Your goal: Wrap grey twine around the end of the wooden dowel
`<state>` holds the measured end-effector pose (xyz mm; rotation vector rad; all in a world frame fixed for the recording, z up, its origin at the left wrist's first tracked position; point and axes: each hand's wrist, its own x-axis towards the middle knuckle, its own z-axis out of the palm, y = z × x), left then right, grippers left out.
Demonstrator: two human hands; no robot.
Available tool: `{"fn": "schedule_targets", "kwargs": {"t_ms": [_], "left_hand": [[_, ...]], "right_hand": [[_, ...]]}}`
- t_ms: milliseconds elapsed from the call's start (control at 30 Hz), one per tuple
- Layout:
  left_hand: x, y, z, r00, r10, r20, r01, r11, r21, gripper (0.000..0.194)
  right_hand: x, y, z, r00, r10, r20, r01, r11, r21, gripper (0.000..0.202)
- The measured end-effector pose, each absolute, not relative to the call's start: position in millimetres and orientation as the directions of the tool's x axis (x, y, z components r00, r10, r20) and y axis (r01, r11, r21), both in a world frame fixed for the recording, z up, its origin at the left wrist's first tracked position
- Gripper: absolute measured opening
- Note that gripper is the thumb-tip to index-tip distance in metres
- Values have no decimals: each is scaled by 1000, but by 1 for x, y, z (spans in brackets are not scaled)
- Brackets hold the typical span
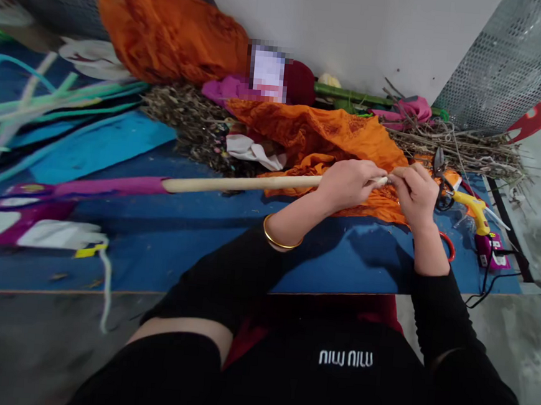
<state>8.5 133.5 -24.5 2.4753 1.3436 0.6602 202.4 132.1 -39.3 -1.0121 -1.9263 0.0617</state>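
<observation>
A long pale stick (234, 185), wrapped in purple cloth (117, 186) along its left part, runs across the blue table. Around its right end my left hand (352, 185) is closed, a gold bangle (282, 244) on that wrist. My right hand (414, 192) meets it at the tip, with fingers pinched together at a small whitish end; what exactly they pinch is too small to make out. Behind and beneath both hands spreads crumpled orange cloth (327, 132).
At right lie pruning shears (439, 172), a yellow glue gun (473, 209) with a dark cord, and red-handled scissors (447, 246). Bundled twigs (471, 149) line the back. Coloured tubes (24, 114) and a blue sheet (110, 146) are at left, near a white glove (62, 235).
</observation>
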Motion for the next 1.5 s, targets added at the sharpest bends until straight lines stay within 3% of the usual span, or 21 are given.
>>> {"fn": "schedule_targets", "kwargs": {"t_ms": [300,500,700,900,1133,1267,1367,1500], "left_hand": [[5,128,-19,616,727,303,672,-686,279,33],[2,124,-11,612,739,283,628,-671,395,31],[3,121,-7,603,752,264,646,-655,391,37],[0,128,-9,618,725,304,603,-685,409,38],[-2,135,-14,584,708,398,592,-706,387,33],[-3,135,-13,501,748,435,609,-662,436,28],[-4,136,-11,431,778,458,610,-625,487,27],[-4,141,-15,367,795,483,629,-595,500,27]], "right_hand": [[204,144,-38,-116,826,552,424,543,-725,23],[205,144,-33,-145,959,244,123,262,-957,26],[202,146,-41,-199,980,6,-103,-14,-995,39],[199,150,-47,-209,965,-155,-140,-186,-973,41],[187,149,-58,-192,965,-176,-182,-212,-960,26],[180,149,-64,-167,975,-145,-175,-174,-969,34],[172,144,-65,-66,998,9,-84,3,-996,39],[166,134,-63,47,929,366,237,346,-908,39]]}}
